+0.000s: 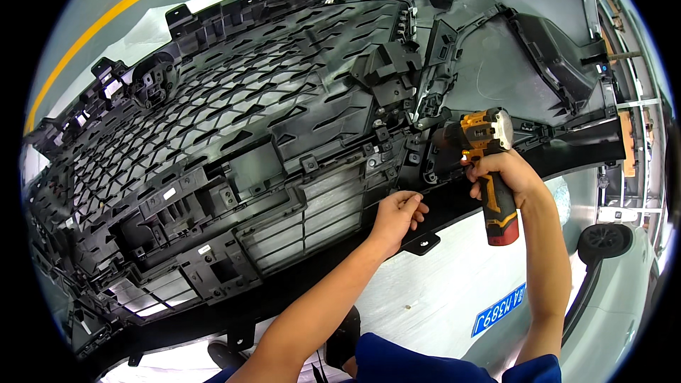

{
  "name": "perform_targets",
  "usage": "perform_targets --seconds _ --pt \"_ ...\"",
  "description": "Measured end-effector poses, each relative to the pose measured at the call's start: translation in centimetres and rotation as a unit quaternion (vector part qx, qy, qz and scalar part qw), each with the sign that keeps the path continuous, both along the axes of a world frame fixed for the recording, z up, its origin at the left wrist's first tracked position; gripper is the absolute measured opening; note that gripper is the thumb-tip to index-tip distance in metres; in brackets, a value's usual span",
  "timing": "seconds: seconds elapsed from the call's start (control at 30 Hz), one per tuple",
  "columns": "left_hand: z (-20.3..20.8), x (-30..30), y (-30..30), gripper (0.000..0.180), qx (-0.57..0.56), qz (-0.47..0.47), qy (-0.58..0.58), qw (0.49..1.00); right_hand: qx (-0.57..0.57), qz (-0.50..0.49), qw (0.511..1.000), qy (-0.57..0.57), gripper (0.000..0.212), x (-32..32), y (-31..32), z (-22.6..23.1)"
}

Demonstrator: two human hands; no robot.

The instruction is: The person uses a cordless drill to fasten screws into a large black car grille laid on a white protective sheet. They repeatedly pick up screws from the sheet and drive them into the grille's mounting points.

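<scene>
My right hand (514, 174) is wrapped round the handle of a cordless drill (484, 131), which has a yellow and black body and a red base. The drill's nose points left, toward the black brackets beside the grille; I cannot tell whether its tip touches them. My left hand (399, 218) is closed, thumb against curled fingers, over the lower edge of a car's front bumper (560, 152). Whatever those fingers may hold is hidden. The bumper lies with its inner side up, and its black mesh grille (241, 92) spreads to the left.
A black mounting tab (422, 242) juts from the bumper's near edge. White sheeting (418, 305) covers the surface below, with a blue number plate (499, 310) on it. At right stand a pale car (603, 312) and a metal rack (638, 103). A yellow line (135, 0) curves across the far floor.
</scene>
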State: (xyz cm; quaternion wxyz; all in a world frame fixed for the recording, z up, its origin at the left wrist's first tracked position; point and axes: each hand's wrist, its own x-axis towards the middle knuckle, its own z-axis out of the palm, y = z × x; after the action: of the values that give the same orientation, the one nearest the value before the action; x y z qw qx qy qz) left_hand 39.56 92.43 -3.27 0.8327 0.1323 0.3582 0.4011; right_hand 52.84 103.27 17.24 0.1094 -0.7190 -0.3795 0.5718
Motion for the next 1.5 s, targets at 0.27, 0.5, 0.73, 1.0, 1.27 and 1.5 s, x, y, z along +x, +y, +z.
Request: perform_targets --seconds 0.27,0.5,0.73,1.0,1.27,1.5 --pt "-0.5 0.7 -0.4 0.024 -0.05 0.087 -0.025 0.995 0.005 0.006 1.0 0.001 0.04 -0.3 -0.1 -0.1" --pt "-0.4 0.7 -0.4 0.027 0.0 0.052 -0.003 0.999 0.004 0.071 0.997 -0.038 0.038 -0.2 0.2 -0.2" --pt "-0.2 0.6 -0.7 0.023 0.006 0.063 0.013 0.998 0.0 0.029 0.999 -0.018 0.037 -0.7 -0.2 0.2" --pt "1.5 0.1 -1.5 0.019 0.074 0.03 0.104 0.991 0.014 0.033 0.999 -0.015 0.037 -0.5 -0.8 0.1" --pt "1.8 0.0 -2.6 0.018 0.122 0.061 0.217 0.967 0.012 0.034 0.999 -0.008 0.04 0.0 -0.6 0.1" --pt "2.2 1.6 -3.6 0.015 0.229 0.141 0.35 0.897 0.023 0.061 0.998 0.008 0.044 -0.1 -0.5 0.6"
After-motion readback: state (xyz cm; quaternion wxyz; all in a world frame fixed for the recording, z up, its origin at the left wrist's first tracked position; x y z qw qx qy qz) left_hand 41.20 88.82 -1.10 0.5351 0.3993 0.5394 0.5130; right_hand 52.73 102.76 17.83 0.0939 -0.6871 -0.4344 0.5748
